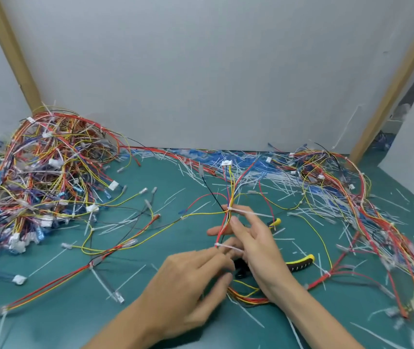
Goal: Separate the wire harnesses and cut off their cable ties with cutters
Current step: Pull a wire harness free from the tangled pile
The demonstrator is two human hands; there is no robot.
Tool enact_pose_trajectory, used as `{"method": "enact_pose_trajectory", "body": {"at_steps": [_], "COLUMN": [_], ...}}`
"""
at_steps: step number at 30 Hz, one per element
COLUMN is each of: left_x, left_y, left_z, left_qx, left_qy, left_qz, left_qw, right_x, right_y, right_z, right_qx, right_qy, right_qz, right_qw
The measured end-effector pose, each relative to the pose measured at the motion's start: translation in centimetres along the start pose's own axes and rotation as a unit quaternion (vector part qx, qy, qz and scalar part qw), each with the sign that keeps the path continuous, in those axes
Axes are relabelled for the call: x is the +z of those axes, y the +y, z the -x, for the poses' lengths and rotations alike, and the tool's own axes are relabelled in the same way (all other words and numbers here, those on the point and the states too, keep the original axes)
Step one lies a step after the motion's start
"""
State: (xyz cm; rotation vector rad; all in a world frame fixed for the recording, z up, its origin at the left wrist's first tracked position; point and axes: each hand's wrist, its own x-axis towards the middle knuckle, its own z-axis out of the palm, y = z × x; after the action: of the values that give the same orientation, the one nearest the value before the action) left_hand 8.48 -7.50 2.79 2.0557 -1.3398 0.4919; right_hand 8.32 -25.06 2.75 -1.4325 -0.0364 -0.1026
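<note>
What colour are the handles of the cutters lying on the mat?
Yellow and black, on the cutters in the head view.

View: one head-worn wide-angle camera, no second view to share with.
Facing: forward and down onto the green surface [49,311], grey wall [200,71] toward 12 o'clock.
Nearness: close; both forearms enter from 6 o'clock, hands near frame centre.
Edges: wire heap [39,177] at 9 o'clock, another [351,197] at 3 o'clock.
</note>
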Motion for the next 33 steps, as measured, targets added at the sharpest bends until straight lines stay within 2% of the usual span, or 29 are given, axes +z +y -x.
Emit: {"method": "enact_pose_trajectory", "body": {"at_steps": [6,14,22,33], "left_x": [-0.3,0.0,-1.0,-0.7], "left_y": [-0.2,-0.4,-0.9,-1.2], "left_z": [0.2,0.2,0.1,0.4], "left_qx": [-0.061,-0.053,-0.086,-0.111], "left_qy": [-0.026,-0.033,0.035,0.080], "left_qz": [0.044,0.037,0.018,0.008], "left_qw": [0.997,0.997,0.996,0.991], "right_x": [0.3,0.4,0.4,0.4], "right_y": [0.0,0.3,0.4,0.0], "right_z": [0.4,0.5,0.5,0.4], "right_qx": [-0.003,-0.024,-0.036,-0.061], "right_qy": [0.006,0.027,0.031,0.020], "right_qz": [0.029,0.022,0.024,0.003], "right_qw": [1.000,0.999,0.999,0.998]}}
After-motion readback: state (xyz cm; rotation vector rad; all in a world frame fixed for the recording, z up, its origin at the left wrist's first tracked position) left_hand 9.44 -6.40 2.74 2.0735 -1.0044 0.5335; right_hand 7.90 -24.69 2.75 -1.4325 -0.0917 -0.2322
